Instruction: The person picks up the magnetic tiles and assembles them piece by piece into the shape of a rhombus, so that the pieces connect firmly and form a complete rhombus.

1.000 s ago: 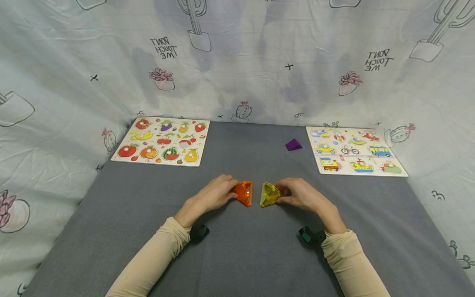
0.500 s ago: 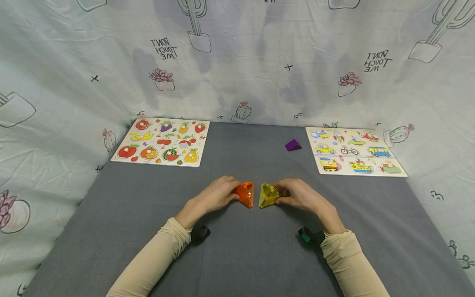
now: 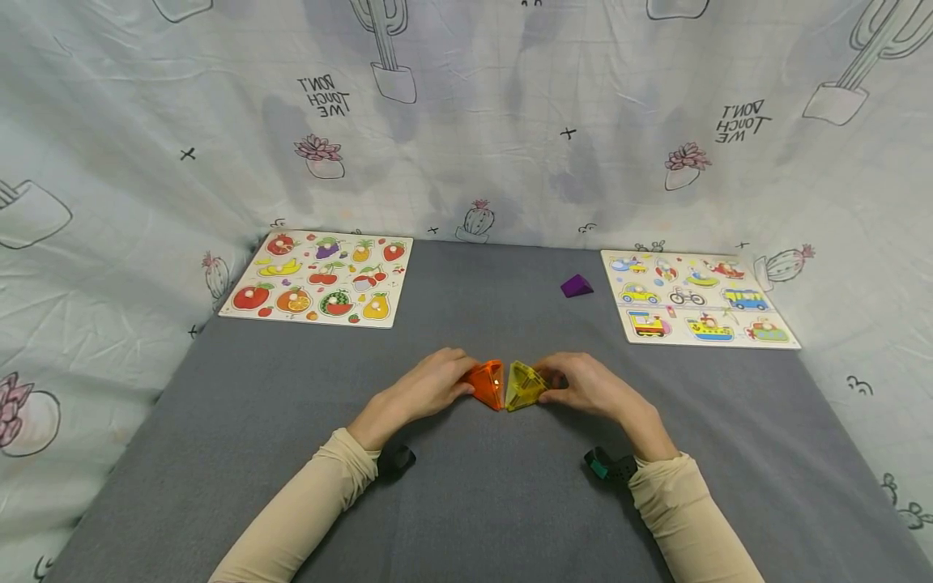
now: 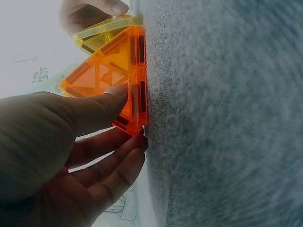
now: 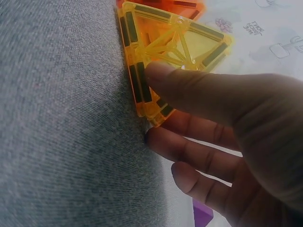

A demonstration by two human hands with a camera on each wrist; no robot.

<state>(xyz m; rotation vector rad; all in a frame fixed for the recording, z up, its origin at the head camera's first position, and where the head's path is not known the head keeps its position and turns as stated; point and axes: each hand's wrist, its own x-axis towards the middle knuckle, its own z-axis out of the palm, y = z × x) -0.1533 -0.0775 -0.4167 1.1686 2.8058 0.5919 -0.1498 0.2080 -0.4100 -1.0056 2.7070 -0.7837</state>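
Observation:
My left hand [image 3: 430, 385] pinches an orange see-through pyramid [image 3: 490, 385] made of triangular magnetic tiles, thumb on its near face in the left wrist view. Opposite it, my right hand [image 3: 589, 384] holds a yellow pyramid [image 3: 525, 386] of the same make between thumb and fingers. Dark magnet strips run along the tile edges of the yellow pyramid [image 5: 177, 47] in the right wrist view. Both pyramids rest on the grey cloth, their facing sides nearly together, only a narrow gap showing in the head view.
A purple block [image 3: 577, 286] lies farther back, right of centre. At the back left is a fruit puzzle board [image 3: 342, 279], and at the back right a vehicle puzzle board [image 3: 700, 298]. A patterned white curtain [image 3: 466, 105] closes off the back and sides of the grey table [image 3: 466, 502].
The orange pyramid has slid to the right with my left hand, and the yellow one slightly to the left with my right. The gap between them has narrowed.

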